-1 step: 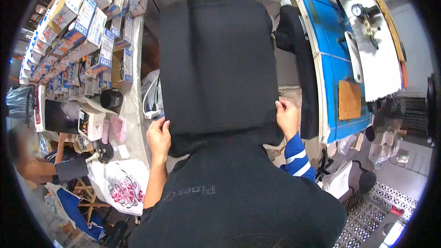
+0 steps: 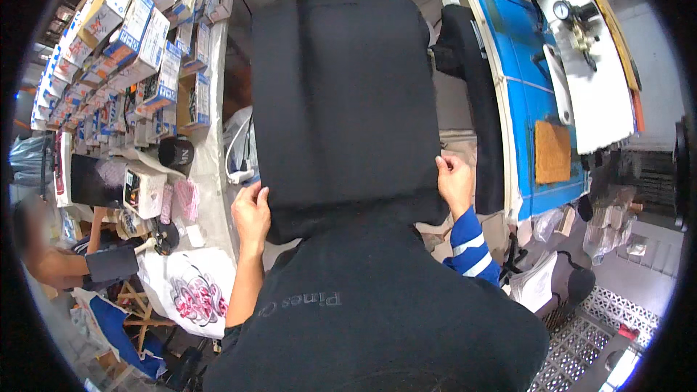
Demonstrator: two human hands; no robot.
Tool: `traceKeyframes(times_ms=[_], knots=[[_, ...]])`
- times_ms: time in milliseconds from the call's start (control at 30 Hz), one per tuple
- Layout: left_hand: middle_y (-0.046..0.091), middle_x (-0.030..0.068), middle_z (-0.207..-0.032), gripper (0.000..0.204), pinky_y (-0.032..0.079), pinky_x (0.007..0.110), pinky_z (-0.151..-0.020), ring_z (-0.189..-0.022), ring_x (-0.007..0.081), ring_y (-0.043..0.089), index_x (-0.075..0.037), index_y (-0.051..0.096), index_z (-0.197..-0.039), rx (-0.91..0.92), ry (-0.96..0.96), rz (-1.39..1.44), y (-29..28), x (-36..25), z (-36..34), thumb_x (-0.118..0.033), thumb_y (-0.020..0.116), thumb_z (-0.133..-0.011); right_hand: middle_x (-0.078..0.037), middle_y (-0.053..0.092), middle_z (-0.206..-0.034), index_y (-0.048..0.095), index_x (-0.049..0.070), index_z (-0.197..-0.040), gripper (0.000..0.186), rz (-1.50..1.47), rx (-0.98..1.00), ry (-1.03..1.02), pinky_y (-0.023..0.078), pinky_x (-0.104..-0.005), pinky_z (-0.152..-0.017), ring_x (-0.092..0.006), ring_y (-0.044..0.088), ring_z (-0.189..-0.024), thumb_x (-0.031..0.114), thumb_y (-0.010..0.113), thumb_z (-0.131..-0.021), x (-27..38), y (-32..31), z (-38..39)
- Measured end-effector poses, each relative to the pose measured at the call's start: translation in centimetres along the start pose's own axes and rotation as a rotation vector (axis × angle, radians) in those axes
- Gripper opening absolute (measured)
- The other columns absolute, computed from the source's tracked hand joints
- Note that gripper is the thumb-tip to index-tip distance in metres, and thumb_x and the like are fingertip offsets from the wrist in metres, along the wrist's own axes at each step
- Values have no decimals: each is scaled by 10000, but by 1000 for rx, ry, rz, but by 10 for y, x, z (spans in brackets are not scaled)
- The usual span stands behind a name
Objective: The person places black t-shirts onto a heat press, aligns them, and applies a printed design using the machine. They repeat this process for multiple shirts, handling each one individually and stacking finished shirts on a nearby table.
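A black cloth, which looks like a garment, lies stretched flat over a board-shaped support in front of me. Its near edge bunches into folds close to my chest. At its lower left edge my left hand is closed, thumb against fingers, pinching the fabric. On the opposite edge my right hand grips the cloth in the same way, its fingertips curled. The support beneath is hidden by the fabric.
Right of the cloth stand a narrow black padded arm and a blue panel bearing a brown pad. Stacked cardboard boxes fill the left. A person sits at left near a white printed cloth.
Both hands keep their hold at the cloth's edges. The view shifts very slightly; nothing else visibly differs.
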State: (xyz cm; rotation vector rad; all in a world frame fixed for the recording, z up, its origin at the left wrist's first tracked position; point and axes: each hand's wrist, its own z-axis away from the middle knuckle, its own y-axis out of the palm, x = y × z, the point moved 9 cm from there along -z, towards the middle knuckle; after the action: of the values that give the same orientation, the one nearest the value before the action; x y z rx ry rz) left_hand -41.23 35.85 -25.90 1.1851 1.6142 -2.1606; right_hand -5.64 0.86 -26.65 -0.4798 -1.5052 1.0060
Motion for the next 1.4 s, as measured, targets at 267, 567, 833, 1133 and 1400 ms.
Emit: traceKeyframes(times_ms=[267,567,833,1133,1400], knots=[[719,191,-991,259,536,420,-805,-904,336,701,29,713,-1031,-17,190,-173,9,-9,-14,-210,695,-932,-171,734,-806,750,10,-907,332,-115,8,60,540,-403,-724,-283,722,-773,341,721,-916,-16,8,-9],[719,111,-1107,368,526,279,-874,-973,189,683,7,675,-1272,95,-65,473,29,82,-18,-248,663,-1008,-119,744,-1146,680,-41,-1232,431,-617,201,288,530,-385,-926,-240,697,-1031,322,640,-1004,-83,48,-8],[747,225,-1071,346,548,373,-906,-1003,302,738,30,729,-1153,35,-80,-14,6,9,6,-207,728,-901,-214,749,-993,779,30,-1028,320,117,18,69,550,-428,-879,-369,723,-975,308,736,-876,-2,-8,19],[761,207,-1012,330,549,359,-882,-950,284,746,35,744,-1082,70,-26,19,12,17,-5,-244,733,-906,-34,740,-904,742,93,-1022,288,-316,248,235,515,-317,-748,-158,682,-826,370,722,-943,-69,36,-12],[713,65,-1120,512,483,311,-906,-1029,152,634,-47,630,-1296,496,-474,947,82,184,-25,-477,578,-1022,-11,715,-887,692,116,-1092,308,-1125,647,602,544,-282,-811,-153,673,-860,407,631,-1013,-90,86,14]])
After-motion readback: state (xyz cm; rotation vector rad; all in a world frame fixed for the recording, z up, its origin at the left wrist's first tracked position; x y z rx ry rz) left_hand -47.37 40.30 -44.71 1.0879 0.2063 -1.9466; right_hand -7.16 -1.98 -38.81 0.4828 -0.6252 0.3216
